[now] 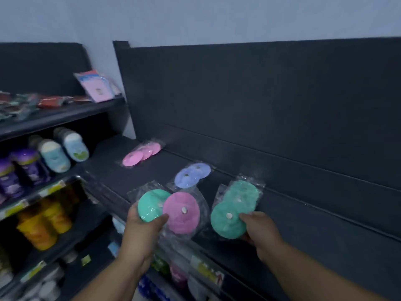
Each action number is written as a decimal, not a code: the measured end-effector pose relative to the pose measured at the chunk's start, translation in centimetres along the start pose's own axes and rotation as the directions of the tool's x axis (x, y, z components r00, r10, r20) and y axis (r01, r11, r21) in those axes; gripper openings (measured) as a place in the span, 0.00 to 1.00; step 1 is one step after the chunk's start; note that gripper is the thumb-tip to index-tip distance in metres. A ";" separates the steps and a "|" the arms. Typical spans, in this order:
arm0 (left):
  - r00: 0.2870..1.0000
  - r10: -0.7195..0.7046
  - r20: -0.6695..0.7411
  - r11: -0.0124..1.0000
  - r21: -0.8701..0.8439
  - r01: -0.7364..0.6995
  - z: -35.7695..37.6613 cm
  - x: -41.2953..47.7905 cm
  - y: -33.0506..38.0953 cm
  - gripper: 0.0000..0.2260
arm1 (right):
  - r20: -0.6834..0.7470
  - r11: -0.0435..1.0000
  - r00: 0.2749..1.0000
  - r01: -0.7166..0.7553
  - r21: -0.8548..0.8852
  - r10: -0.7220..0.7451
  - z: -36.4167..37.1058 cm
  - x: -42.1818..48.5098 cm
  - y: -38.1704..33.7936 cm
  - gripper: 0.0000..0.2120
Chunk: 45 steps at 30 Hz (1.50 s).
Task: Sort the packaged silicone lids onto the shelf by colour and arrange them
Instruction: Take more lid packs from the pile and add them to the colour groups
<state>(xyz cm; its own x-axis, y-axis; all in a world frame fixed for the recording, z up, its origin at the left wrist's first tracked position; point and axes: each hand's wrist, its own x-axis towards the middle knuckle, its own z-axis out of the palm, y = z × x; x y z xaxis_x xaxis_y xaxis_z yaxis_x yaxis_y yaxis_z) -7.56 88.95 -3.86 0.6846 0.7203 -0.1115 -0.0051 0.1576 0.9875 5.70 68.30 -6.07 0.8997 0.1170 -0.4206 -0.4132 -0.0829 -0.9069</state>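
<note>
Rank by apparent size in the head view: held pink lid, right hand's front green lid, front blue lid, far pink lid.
1. Held pink lid and front green lid: alike, nearest the camera.
2. Front blue lid.
3. Far pink lid; distance may shrink it.

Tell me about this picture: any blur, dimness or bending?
Head view: dim, bluish light; shelf lines bow from the wide lens; the left hand, gripping a teal lid pack and a pink lid pack, and the right hand, gripping a second teal lid pack, smear slightly; bottles at far left blur too.
</note>
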 end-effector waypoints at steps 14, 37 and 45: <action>0.888 -0.015 0.460 0.998 0.057 -0.013 0.9 14.7 0.3 0.26 | -0.226 0.655 0.910 0.062 -0.753 -0.347 5.9 -0.8 1.2 0.46; 0.763 -0.158 0.627 0.974 -0.027 0.224 3.4 12.9 0.8 0.29 | -0.043 0.943 0.999 -0.011 0.332 0.026 11.1 -1.9 -1.9 0.15; 0.548 -0.305 0.779 0.933 0.361 0.007 3.8 11.7 1.7 0.35 | 0.136 0.938 0.991 -0.031 0.345 -0.017 7.9 -2.4 -3.9 0.12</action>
<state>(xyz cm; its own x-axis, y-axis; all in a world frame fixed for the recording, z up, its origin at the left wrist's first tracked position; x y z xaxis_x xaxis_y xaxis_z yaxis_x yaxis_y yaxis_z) 3.19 95.05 -3.01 0.9444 -0.1792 -0.2756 0.2630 -0.0913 0.9605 4.05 76.18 -1.76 0.8791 0.2517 -0.4047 -0.4643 0.2605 -0.8465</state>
